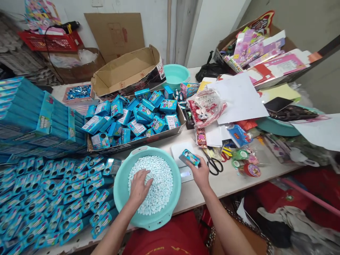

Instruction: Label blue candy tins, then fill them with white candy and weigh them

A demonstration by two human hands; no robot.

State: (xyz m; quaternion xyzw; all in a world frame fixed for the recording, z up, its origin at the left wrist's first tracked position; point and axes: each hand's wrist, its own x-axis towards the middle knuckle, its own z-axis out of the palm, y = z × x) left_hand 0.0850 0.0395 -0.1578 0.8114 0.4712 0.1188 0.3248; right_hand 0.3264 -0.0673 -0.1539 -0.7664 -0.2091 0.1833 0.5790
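My left hand (140, 187) rests on the small white candies (158, 177) inside a turquoise basin (119, 202). Its thumb is spread apart from the fingers, and the fingertips touch the candies. Just right of the basin, my right hand (201, 174) is closed around a small blue box (190, 158) that shows a round opening on top. Under and behind that box sits a white scale (176, 153) with a lit display. Many similar blue boxes (97, 184) stand in rows left of the basin, their tops showing dark round openings.
A carton (138, 142) heaped with blue boxes stands behind the basin. Stacked display boxes (23, 113) rise at left. To the right lie black scissors (214, 166), tape rolls (243, 154), paper (236, 99) and a candy bag (205, 109). The table's front edge (191, 206) runs near my body.
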